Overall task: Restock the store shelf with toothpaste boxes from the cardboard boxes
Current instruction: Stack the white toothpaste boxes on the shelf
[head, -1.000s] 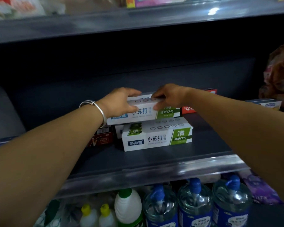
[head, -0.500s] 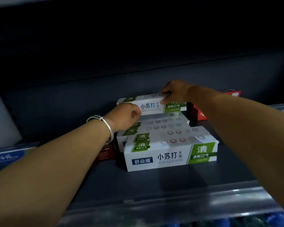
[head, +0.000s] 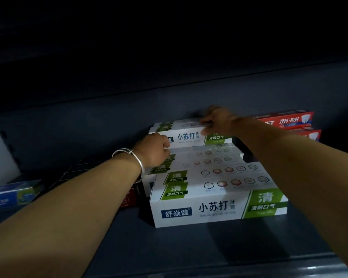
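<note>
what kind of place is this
Most likely a shop aisle: a dark metal shelf carries identical white-and-green toothpaste boxes stacked facing outward, with red toothpaste boxes and a blue one alongside.

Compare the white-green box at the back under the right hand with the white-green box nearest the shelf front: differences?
The back box sits raised on another box; the front box lies on the shelf. The right hand has a grip on the back box; no hand touches the front box. The left hand hides the back box's blue logo; the front box's shows. Both carry the same white-green print.
</note>
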Demonstrator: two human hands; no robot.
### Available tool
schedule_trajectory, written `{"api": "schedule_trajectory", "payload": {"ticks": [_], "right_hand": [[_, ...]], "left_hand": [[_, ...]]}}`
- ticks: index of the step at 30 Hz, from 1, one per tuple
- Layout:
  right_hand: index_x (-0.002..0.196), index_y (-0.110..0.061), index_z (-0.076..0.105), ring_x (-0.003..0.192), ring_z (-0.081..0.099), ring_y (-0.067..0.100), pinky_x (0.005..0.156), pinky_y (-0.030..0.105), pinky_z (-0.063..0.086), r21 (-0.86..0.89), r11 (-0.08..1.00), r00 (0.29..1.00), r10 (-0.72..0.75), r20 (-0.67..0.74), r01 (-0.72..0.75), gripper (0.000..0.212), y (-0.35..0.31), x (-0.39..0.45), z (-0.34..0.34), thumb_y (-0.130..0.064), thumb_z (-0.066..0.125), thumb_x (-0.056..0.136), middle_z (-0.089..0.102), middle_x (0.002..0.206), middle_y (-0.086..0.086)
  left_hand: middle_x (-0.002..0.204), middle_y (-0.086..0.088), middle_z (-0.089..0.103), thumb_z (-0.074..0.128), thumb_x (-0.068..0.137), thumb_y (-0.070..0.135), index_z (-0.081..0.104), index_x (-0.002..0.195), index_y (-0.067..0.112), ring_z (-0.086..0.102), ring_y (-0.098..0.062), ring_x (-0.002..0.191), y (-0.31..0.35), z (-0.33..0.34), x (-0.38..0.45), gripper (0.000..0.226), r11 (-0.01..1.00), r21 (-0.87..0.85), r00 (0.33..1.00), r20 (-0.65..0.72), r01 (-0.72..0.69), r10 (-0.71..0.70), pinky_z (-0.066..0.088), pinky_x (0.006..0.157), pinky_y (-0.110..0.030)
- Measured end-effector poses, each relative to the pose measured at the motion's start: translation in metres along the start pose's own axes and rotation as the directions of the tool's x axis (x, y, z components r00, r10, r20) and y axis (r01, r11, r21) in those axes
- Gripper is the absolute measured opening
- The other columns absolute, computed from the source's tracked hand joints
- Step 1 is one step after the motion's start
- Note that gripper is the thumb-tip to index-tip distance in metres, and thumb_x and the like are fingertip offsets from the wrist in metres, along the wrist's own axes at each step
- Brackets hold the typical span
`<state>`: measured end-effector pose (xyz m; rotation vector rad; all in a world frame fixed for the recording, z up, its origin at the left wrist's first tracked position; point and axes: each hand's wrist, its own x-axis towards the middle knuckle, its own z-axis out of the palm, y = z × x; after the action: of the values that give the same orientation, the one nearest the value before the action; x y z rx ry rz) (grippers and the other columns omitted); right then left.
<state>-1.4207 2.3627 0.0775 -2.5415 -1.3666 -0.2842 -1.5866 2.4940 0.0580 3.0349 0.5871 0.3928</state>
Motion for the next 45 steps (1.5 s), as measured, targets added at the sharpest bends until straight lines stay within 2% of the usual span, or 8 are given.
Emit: {"api": "schedule_trajectory", "payload": {"ticks": [6,17,25,28,31,33,38,45], "right_hand": [[0.132,-0.024,0.053,0.128,0.036,0.026,0.111,0.04,0.029,-0.096,0.995,0.998,-0.037,-0.058,0.031,0.039,-0.001,0.006,0.008,-0.027,0.053,0.093,0.044,0.132,0.006],[0.137,-0.026,0.047,0.132,0.03,0.029,0.11,0.046,0.025,-0.204,0.979,0.998,0.008,-0.062,-0.021,0.04,-0.008,0.006,0.012,-0.026,0.045,0.097,0.041,0.136,0.008],[0.135,-0.023,0.049,0.128,0.032,0.029,0.108,0.045,0.027,-0.183,0.981,0.995,0.053,-0.083,-0.067,0.039,-0.011,0.007,0.015,-0.022,0.047,0.096,0.043,0.132,0.009],[0.137,-0.024,0.046,0.131,0.029,0.031,0.11,0.051,0.027,-0.186,0.977,0.993,0.087,-0.079,-0.101,0.041,-0.011,0.011,0.016,-0.019,0.047,0.096,0.04,0.134,0.009],[0.137,-0.028,0.045,0.133,0.027,0.035,0.107,0.057,0.029,-0.088,0.985,0.987,0.146,-0.065,-0.151,0.044,-0.008,0.015,0.021,-0.023,0.051,0.095,0.038,0.136,0.009],[0.136,-0.027,0.046,0.126,0.037,0.034,0.105,0.053,0.036,-0.011,0.987,0.986,0.161,-0.053,-0.162,0.044,-0.004,0.017,0.024,-0.024,0.053,0.093,0.042,0.131,0.01],[0.132,-0.023,0.051,0.116,0.049,0.032,0.1,0.046,0.044,0.001,0.987,0.985,0.16,-0.063,-0.16,0.038,0.001,0.02,0.026,-0.025,0.053,0.093,0.051,0.125,0.011],[0.13,-0.026,0.053,0.116,0.051,0.032,0.1,0.044,0.045,0.046,0.987,0.983,0.16,-0.09,-0.157,0.038,0.004,0.021,0.025,-0.022,0.054,0.092,0.054,0.126,0.01]], "left_hand": [[0.127,-0.007,0.053,0.054,0.093,0.025,0.058,0.118,0.012,0.052,-0.024,0.114,0.0,0.001,0.007,0.029,0.999,0.041,0.999,0.008,0.03,-0.031,0.044,0.098,-0.037],[0.128,-0.01,0.053,0.05,0.093,0.022,0.058,0.121,0.01,0.051,-0.027,0.115,0.003,0.004,0.013,0.031,0.99,0.141,0.999,0.026,0.03,-0.034,0.045,0.098,-0.039],[0.129,-0.011,0.053,0.05,0.094,0.024,0.058,0.12,0.009,0.052,-0.027,0.115,0.002,0.006,0.013,0.031,0.991,0.135,1.0,0.011,0.023,-0.025,0.047,0.097,-0.037],[0.127,-0.011,0.055,0.051,0.093,0.024,0.06,0.118,0.009,0.053,-0.026,0.113,0.002,0.007,0.012,0.03,0.99,0.137,1.0,0.012,0.026,-0.028,0.047,0.096,-0.036],[0.126,-0.01,0.055,0.051,0.093,0.025,0.06,0.116,0.01,0.053,-0.026,0.113,0.001,0.008,0.012,0.028,0.989,0.146,0.999,0.014,0.032,-0.035,0.047,0.096,-0.038],[0.124,-0.01,0.056,0.051,0.093,0.026,0.06,0.114,0.011,0.053,-0.026,0.111,0.0,0.008,0.013,0.027,0.988,0.151,0.999,0.01,0.033,-0.035,0.047,0.095,-0.038],[0.122,-0.009,0.058,0.051,0.093,0.027,0.062,0.111,0.011,0.054,-0.026,0.109,0.0,0.012,0.017,0.026,0.99,0.14,0.999,0.008,0.034,-0.035,0.048,0.094,-0.038],[0.12,-0.007,0.059,0.052,0.092,0.026,0.064,0.107,0.011,0.055,-0.025,0.107,0.001,0.014,0.019,0.024,0.993,0.116,0.999,0.005,0.034,-0.035,0.049,0.093,-0.038]]}}
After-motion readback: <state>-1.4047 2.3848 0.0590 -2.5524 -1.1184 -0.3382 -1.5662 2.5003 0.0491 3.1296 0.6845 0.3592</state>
